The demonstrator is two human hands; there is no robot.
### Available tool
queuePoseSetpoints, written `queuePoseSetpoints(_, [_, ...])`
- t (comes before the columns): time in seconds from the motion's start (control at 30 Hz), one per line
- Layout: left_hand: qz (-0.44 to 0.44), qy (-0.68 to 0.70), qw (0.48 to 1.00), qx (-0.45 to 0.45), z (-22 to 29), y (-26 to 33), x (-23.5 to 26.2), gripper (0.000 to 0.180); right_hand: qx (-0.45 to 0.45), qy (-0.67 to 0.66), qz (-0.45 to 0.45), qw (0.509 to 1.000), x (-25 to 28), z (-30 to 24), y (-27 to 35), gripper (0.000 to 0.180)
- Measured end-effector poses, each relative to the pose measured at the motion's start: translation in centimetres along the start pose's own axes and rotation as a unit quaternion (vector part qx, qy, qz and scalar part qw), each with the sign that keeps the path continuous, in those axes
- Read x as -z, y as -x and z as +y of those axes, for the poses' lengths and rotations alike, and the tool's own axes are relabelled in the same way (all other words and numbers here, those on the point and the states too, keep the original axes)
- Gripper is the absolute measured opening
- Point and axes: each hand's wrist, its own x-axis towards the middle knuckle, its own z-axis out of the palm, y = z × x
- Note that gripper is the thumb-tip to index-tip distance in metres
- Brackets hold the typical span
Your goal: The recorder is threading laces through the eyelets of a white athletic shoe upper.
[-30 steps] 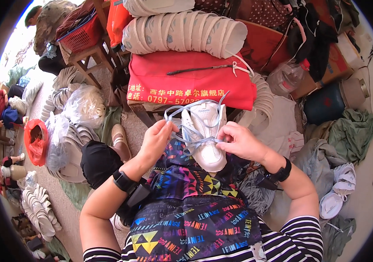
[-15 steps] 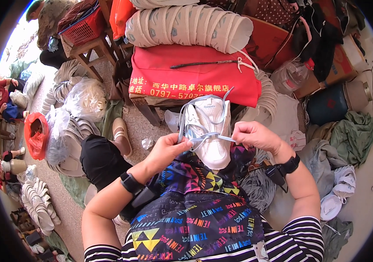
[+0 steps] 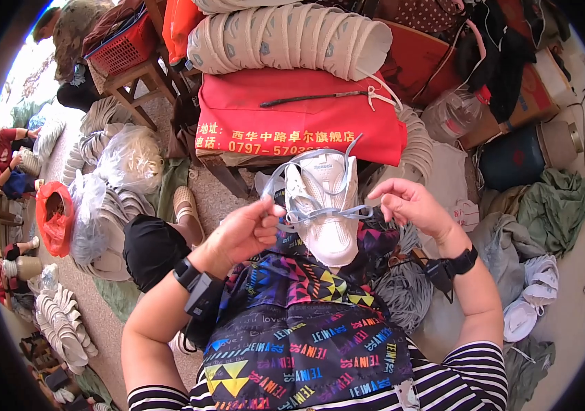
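A white shoe upper point(image 3: 332, 236), toe toward me, rests over my lap against the low red-covered stand. A grey-blue shoelace point(image 3: 333, 214) crosses its lower eyelets, with one long strand looping out to the left and a tip sticking up at the top. At the shoe's left side my left hand point(image 3: 248, 231) is closed, thumb and forefinger pinching that strand. To the right of the shoe my right hand point(image 3: 407, 207) holds nothing; its thumb and forefinger are apart, near the lace's right loop but not gripping it.
A red cloth point(image 3: 299, 113) covers the stand, bearing a dark thin tool point(image 3: 313, 99) and a roll of stacked shoe uppers point(image 3: 289, 41). A bundle of grey laces point(image 3: 405, 291) lies right of my lap. Plastic-wrapped pieces point(image 3: 128, 161) and a red bag point(image 3: 55, 218) sit left. Other people work far left.
My right hand has let go of the lace and opened, lifting slightly. My left hand has moved left and up with a strand. The crossing lace now hangs looser on the right.
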Motion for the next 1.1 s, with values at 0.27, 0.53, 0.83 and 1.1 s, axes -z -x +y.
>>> queuePoseSetpoints(0.27, [-0.005, -0.064, 0.988, -0.141, 8.2, 1.2, -8.8, 0.043, 0.369, 0.399, -0.059, 0.837, -6.6, 0.1, 0.5, 0.024])
queuePoseSetpoints(0.53, [-0.246, -0.189, 0.905, -0.290, 15.8, 2.6, -19.2, 0.039, 0.353, 0.434, -0.089, 0.824, -6.6, 0.1, 0.9, 0.026])
queuePoseSetpoints(0.83, [-0.182, -0.259, 0.894, -0.318, 13.7, 3.0, -19.7, 0.038, 0.325, 0.396, -0.001, 0.859, -7.1, 0.5, -0.4, 0.017])
queuePoseSetpoints(1.1, [-0.085, -0.248, 0.916, -0.304, 11.4, 3.3, -17.5, 0.036, 0.199, 0.478, 0.153, 0.842, -7.6, 1.2, -3.0, 0.014])
